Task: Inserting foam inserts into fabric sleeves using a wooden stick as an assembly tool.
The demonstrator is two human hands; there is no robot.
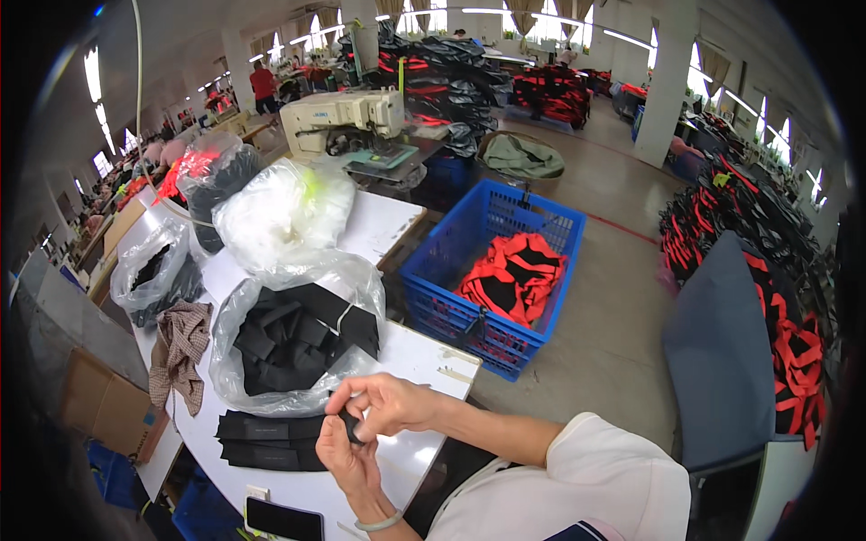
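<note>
L hand (350, 464) + R hand (390, 406) at lower ctr of frame, fingers of both pinched on small blk piece (357, 431), mostly hidden by them; piece sits just R of flat blk strips (271, 444) on white bench (419, 361). Clear plastic bag (227, 383) w/ folded blk pieces (280, 347) just above strips, ctr-left. Phone (284, 520) at bottom edge, L of ctr. Checked cloth (183, 338) far L of bag. Blue crate (433, 316) w/ red/blk pieces (519, 279), ctr-right. Sewing machine (338, 117) upper ctr-left.
</note>
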